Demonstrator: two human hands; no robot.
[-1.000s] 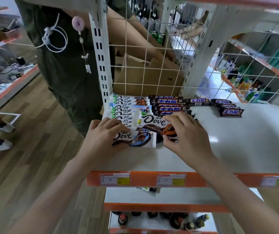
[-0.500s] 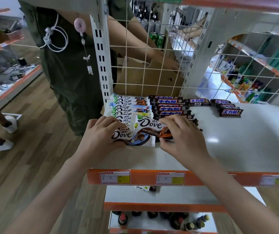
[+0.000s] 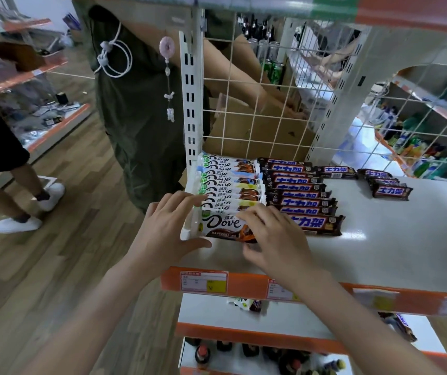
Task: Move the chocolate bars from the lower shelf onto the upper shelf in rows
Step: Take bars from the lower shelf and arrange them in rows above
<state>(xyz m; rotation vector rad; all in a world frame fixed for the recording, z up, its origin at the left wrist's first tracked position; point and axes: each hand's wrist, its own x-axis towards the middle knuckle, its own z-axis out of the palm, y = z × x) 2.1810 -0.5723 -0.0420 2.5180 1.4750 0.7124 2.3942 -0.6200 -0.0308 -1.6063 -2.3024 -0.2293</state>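
A row of white Dove bars (image 3: 230,182) lies overlapped at the left end of the upper shelf (image 3: 406,239). Its front Dove bar (image 3: 222,224) sits between my hands. My left hand (image 3: 168,226) rests against that bar's left end with straight fingers and the thumb along its front edge. My right hand (image 3: 273,236) lies on its right end, fingers spread. Beside it runs a row of brown Snickers bars (image 3: 303,201), with a small pile of them (image 3: 387,184) further right. On the lower shelf (image 3: 217,312) lie a few bars (image 3: 246,304).
A wire grid back panel (image 3: 271,104) and a slotted white upright (image 3: 189,104) bound the shelf. Behind the grid a person in a dark green apron (image 3: 135,117) handles a cardboard box (image 3: 257,131). Bottles (image 3: 257,355) stand on the bottom shelf. Another person's legs (image 3: 14,185) are at left.
The front two Dove bars have been pushed back into the row; only one bar now lies flat in front. Both hands have shifted slightly and flattened against it.
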